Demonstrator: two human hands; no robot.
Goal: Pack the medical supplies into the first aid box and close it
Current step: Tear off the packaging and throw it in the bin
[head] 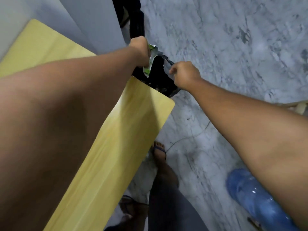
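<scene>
Head view looks down over a pale yellow counter [116, 130] that runs away from the person. Just past the counter's far corner hangs a black bag [158, 70] with its mouth held wide. The left hand [139, 47] is above that corner, its fingers clenched round a crumpled green and silver foil wrapper [147, 69] at the near rim of the bag. Any print on the wrapper is too blurred to read. The right hand [185, 74], beyond the counter's far edge, pinches the opposite rim of the bag between thumb and fingers. The left forearm lies over much of the counter and hides its surface. Beside the counter's long edge a foot in a blue sandal [160, 150] stands on the grey marbled floor [216, 39], with a thin wire [188, 137] trailing next to it. Further from the counter lies a blue water bottle [255, 197]. White panels [93, 17] stand behind the counter's far end
</scene>
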